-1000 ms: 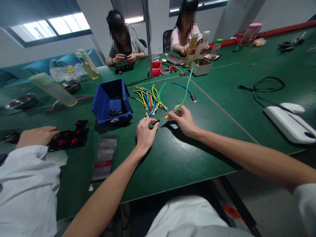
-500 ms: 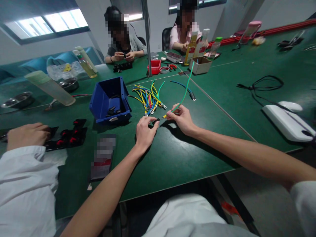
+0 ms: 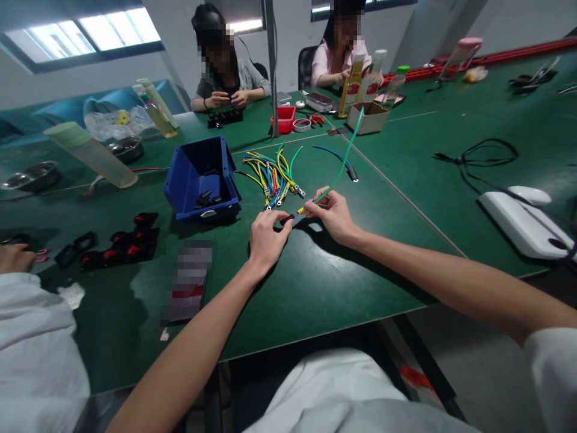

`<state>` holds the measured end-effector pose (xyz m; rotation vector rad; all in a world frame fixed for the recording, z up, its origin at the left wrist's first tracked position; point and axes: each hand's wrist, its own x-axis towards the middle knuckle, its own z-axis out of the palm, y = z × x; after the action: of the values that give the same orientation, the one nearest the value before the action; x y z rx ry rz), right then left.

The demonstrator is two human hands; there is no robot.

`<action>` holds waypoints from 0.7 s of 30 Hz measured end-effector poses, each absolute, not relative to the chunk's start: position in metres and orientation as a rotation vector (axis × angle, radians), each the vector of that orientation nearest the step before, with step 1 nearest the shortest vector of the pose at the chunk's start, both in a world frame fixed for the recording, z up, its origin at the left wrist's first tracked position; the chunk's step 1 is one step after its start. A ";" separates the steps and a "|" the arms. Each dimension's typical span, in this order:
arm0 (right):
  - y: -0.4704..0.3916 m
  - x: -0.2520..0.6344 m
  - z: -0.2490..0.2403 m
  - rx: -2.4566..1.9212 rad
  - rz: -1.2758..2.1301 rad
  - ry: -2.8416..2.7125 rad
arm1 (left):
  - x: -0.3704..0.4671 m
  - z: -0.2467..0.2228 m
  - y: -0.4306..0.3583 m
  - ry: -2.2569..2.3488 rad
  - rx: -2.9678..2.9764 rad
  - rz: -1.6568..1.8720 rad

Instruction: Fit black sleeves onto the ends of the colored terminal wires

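Between thumb and fingers, my left hand (image 3: 267,236) pinches a small black sleeve (image 3: 286,220). My right hand (image 3: 332,215) grips a green wire (image 3: 345,165) near its lower end, which has a yellow band and a metal tip. That tip is at the mouth of the black sleeve; whether it is inside, I cannot tell. The wire's free end arcs up and away. Just beyond my hands lies a bundle of coloured wires (image 3: 273,174) with ring terminals. To its right is a blue wire (image 3: 333,154) with a black sleeve at its terminal end.
A blue bin (image 3: 202,180) with black sleeves stands left of the bundle. A packet (image 3: 189,282) lies near my left forearm. Black-and-red parts (image 3: 119,246) and a co-worker's hand (image 3: 15,258) are at far left. A white device (image 3: 525,222) sits at right; two people work opposite.
The wire's tip and the black sleeve have come together. The co-worker's hand at left has moved away leftward from the black-and-red parts.
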<state>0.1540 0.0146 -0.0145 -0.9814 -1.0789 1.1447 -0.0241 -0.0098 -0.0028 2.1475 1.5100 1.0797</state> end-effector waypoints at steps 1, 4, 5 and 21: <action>0.015 0.154 -0.015 -0.984 1.136 -1.089 | -0.024 -0.003 -0.010 1.509 2.151 1.077; 0.015 0.153 -0.015 -0.985 1.126 -1.115 | -0.024 -0.004 -0.010 1.513 2.146 1.057; 0.015 0.153 -0.015 -0.981 1.125 -1.120 | -0.024 -0.004 -0.010 1.511 2.143 1.058; 0.016 0.154 -0.016 -0.938 1.142 -1.133 | -0.025 -0.010 -0.007 1.400 2.140 1.202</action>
<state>0.1537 0.0157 -0.0162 -0.9384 -1.1327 1.1422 -0.0247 -0.0072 -0.0097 2.1404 1.3999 1.2022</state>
